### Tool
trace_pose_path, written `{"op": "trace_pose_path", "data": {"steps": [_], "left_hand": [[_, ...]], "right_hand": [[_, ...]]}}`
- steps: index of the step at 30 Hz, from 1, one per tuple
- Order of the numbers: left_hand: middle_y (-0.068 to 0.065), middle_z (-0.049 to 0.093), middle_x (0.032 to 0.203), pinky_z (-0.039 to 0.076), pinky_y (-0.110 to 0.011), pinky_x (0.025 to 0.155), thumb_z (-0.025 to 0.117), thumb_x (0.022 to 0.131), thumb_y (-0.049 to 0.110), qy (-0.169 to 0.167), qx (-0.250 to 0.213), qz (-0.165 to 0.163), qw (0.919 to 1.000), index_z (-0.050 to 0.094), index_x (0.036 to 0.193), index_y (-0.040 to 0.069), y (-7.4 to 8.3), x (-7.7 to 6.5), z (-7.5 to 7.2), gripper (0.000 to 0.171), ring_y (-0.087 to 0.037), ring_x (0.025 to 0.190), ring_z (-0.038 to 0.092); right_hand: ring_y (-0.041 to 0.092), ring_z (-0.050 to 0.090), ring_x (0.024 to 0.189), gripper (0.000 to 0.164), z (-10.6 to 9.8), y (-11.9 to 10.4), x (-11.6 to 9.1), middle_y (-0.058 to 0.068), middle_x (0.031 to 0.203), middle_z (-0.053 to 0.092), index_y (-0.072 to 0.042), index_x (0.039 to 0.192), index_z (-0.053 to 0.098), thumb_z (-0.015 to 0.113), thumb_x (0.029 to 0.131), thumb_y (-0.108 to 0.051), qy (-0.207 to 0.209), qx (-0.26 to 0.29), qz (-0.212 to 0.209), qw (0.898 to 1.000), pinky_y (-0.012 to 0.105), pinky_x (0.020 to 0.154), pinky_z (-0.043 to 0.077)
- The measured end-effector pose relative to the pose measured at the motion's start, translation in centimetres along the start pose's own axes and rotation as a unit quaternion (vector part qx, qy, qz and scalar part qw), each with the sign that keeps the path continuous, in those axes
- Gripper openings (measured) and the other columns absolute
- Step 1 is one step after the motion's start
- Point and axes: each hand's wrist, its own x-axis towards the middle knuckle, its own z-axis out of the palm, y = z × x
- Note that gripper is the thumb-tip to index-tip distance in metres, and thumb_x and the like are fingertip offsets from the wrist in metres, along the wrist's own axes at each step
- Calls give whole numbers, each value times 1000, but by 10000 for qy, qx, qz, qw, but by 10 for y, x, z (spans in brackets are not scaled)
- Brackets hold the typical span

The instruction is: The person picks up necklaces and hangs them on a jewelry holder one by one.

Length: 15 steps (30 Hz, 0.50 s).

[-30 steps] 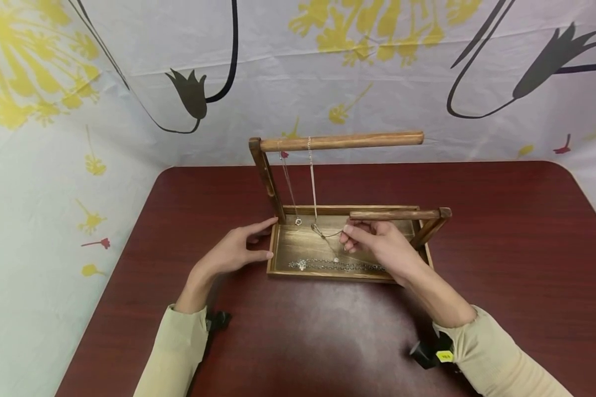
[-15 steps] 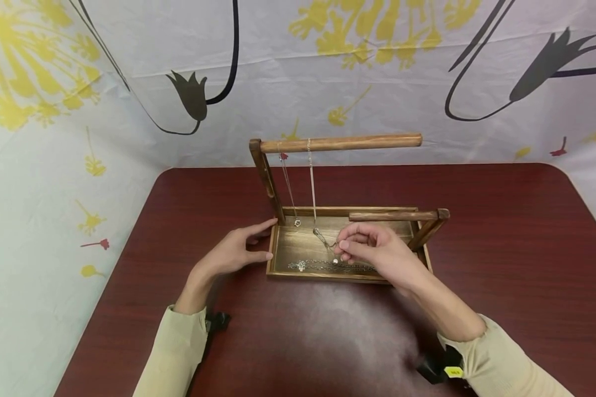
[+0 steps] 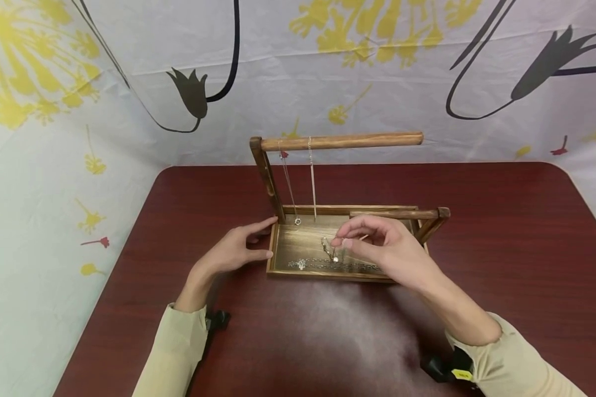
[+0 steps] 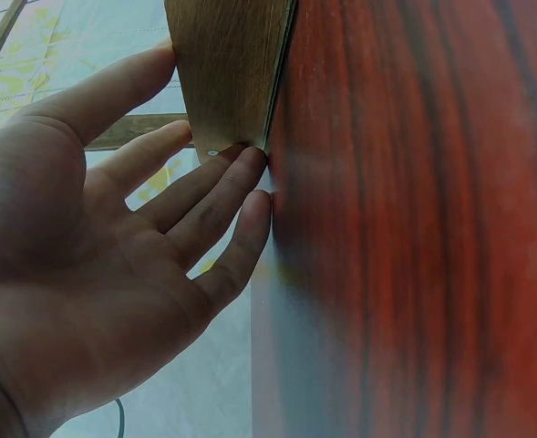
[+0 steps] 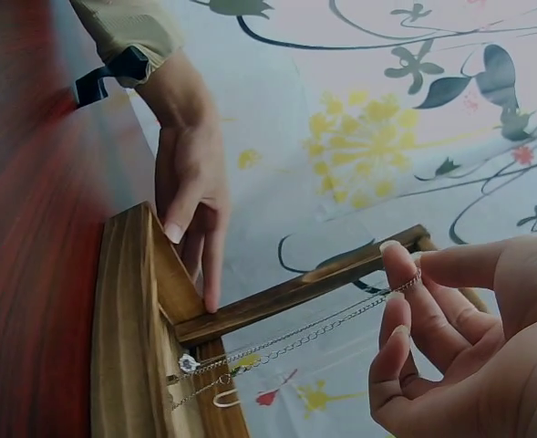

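My right hand [image 3: 384,248] pinches a thin silver chain necklace [image 5: 327,321] between thumb and index finger, above the wooden tray [image 3: 273,251]. A loop of it dangles below the fingertips in the head view, beside a small bright pendant [image 3: 335,258]. My left hand [image 3: 230,249] touches the tray's left end with spread, nearly straight fingers; the left wrist view shows its fingertips at the wooden wall [image 4: 227,73]. A necklace with a round pendant [image 3: 298,221] and a second necklace [image 3: 313,182] hang from the upper wooden bar [image 3: 367,140].
Along the tray's front lie chains with a flower-shaped pendant [image 3: 301,264]. A lower wooden bar [image 3: 397,214] on a right-hand post reaches over the tray behind my right hand. The dark red table [image 3: 193,204] meets a patterned cloth [image 3: 258,110] at the back.
My right fingertips have shifted slightly left. The pinched chain, earlier stretched toward the second hanging necklace's lower end, now dangles apart from it. The left hand stays put.
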Motion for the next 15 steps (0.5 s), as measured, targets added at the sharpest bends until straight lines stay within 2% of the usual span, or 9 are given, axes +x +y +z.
{"op": "trace_pose_path", "data": {"steps": [7,15], "left_hand": [[-8,52,146,46,-45,103,77,89,23,12,-11,-18,10000,38,155,26,0,1,0,76,-25,130,52],[-8,54,144,45,-44,104,77,89,21,29,14,8,10000,38,155,24,0,1,0,76,-24,130,52]], "right_hand": [[18,68,96,11,-5,-9,2,-4,103,73,-17,108,70,63,99,-16,66,-90,-290,9995,29,80,53],[19,67,99,13,-12,-19,0,1,105,74,-12,109,69,62,99,-9,248,-61,-506,9984,27,81,53]]}}
